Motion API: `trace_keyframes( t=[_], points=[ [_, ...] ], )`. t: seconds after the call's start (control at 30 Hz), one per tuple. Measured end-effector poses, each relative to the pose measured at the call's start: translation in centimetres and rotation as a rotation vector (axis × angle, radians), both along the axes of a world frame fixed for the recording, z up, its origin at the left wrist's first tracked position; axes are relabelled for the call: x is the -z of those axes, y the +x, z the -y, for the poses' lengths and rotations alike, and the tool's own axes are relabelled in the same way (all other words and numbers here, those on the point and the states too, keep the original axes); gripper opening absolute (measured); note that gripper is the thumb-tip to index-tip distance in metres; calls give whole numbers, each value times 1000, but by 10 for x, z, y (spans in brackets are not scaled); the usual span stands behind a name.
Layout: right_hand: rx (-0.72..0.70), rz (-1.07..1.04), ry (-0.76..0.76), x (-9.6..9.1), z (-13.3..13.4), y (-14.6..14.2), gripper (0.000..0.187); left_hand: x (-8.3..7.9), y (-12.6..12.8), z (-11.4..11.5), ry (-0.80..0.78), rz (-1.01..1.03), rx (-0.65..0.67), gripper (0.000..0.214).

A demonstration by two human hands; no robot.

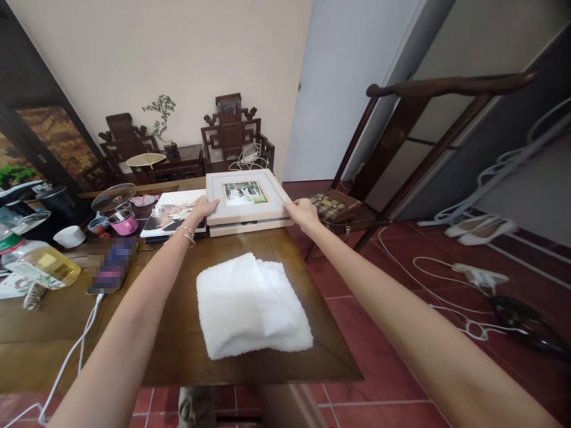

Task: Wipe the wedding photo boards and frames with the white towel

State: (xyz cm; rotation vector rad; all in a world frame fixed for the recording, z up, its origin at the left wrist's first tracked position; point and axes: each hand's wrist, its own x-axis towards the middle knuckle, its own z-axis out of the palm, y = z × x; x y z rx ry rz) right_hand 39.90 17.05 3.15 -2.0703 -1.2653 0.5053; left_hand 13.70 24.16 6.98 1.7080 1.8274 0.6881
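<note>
A light wooden picture frame [244,194] with a wide white mat and a small photo lies face up near the far edge of the table. Under it sits another pale frame [241,228], with a dark gap showing between the two. My left hand [206,208], a bracelet on its wrist, grips the upper frame's left side. On the opposite side, my right hand [304,213] has its fingers closed on the right front corner. Closer to me is a folded white towel [254,309], apart from both hands. A white photo panel [182,205] lies left of the frames.
On the left of the wooden table [178,339] stand a pink mug [124,223], a white cup [69,236], a bottle of yellow liquid [44,264] and a phone [111,267] on a cable. A dark wooden chair [392,137] stands right; cords [479,276] cross the red floor.
</note>
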Motion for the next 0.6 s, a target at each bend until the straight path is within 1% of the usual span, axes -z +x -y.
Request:
trace_keyframes(
  t=[0.13,0.33,0.6],
  points=[
    [-29,72,-5,1,2,-3,34,9,-1,-8,47,-170,-5,34],
    [-24,188,-58,1,-2,-7,35,15,1,-17,99,-357,-2,35],
    [-48,348,-125,-17,-13,-14,37,28,2,-27,159,-507,-21,35]
  ],
)
